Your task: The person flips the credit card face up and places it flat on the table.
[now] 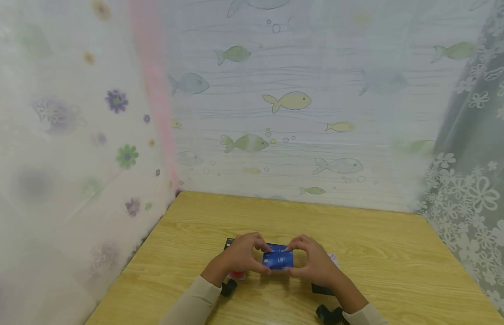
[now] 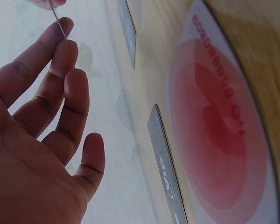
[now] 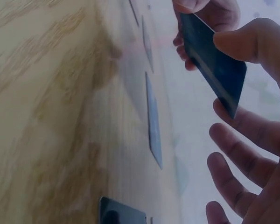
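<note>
Both hands hold up one blue card point(image 1: 278, 261) with white lettering and a small chip, raised over the table. My left hand point(image 1: 245, 253) pinches its left end between thumb and fingers; in the left wrist view the card point(image 2: 59, 22) shows nearly edge-on at the fingertips. At the opposite end, my right hand point(image 1: 315, 262) grips it by thumb and forefinger, the other fingers spread apart. The right wrist view shows the card's dark side point(image 3: 212, 58). Just behind, partly hidden by it, is another blue card point(image 1: 278, 247).
Left of the hands lie a dark card point(image 1: 228, 242) and a white card with red circles point(image 2: 214, 130). Beside the right hand are a pinkish-white card point(image 1: 333, 258) and a black card point(image 1: 322, 290). The wooden table point(image 1: 382, 239) meets patterned curtains at its back and sides.
</note>
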`<state>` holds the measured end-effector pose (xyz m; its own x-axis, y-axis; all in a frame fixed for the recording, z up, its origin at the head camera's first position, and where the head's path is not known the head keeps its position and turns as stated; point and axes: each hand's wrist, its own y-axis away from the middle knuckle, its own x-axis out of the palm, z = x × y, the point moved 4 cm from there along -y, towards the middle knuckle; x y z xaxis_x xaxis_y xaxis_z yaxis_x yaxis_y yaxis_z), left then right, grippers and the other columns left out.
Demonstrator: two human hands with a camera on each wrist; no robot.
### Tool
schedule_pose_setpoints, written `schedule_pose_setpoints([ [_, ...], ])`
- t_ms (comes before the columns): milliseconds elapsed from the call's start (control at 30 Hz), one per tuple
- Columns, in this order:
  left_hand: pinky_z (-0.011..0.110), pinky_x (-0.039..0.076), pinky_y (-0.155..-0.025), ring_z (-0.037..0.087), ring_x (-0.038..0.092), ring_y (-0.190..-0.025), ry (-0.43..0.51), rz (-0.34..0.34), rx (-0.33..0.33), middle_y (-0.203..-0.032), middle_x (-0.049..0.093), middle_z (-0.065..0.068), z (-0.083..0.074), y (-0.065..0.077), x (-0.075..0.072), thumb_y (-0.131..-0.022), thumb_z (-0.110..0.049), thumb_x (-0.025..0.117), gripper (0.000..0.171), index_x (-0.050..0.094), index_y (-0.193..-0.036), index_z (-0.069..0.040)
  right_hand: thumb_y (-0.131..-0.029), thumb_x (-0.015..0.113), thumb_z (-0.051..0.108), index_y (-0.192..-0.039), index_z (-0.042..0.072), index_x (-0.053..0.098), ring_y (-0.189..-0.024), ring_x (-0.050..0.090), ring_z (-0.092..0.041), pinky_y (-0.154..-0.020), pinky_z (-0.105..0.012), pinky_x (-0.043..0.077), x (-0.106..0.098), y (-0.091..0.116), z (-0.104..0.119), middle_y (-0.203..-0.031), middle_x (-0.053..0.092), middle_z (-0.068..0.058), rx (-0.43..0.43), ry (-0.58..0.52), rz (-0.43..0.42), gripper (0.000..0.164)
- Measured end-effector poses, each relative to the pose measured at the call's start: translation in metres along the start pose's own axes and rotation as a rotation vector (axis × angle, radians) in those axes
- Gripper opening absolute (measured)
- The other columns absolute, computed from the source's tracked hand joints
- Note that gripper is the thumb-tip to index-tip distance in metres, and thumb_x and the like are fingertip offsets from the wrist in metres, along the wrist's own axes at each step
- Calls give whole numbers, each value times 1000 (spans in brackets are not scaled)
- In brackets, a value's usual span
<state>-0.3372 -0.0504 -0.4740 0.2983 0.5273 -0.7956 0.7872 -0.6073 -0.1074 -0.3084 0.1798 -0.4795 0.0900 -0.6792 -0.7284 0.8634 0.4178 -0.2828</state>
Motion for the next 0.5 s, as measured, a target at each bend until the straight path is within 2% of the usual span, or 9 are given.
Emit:
schedule_pose_setpoints([
  [167,47,35,-102,7,59,-103,-80,15,-9,-107,64,-19,3,0,3,-72,-50,93,45,79,-110,-31,-75,91,47,-107,31,74,-118,56,-25,-95,-63,45,4,4,-4,-123,63,7,38,75,29,40],
  [300,47,36,-101,5,58,-105,-145,27,-8,-107,65,-20,7,-1,5,-70,-53,93,44,80,-108,-34,-72,92,51,-103,33,75,-116,55,-24,-95,-62,44,7,5,-6,-123,64,6,52,112,48,39],
  [500,49,37,-100,5,57,-104,-189,51,-21,-107,65,-22,10,-1,8,-68,-56,93,47,81,-108,-34,-67,92,58,-99,34,78,-118,54,-24,-99,-63,42,11,5,-9,-122,64,6,77,176,75,42],
])
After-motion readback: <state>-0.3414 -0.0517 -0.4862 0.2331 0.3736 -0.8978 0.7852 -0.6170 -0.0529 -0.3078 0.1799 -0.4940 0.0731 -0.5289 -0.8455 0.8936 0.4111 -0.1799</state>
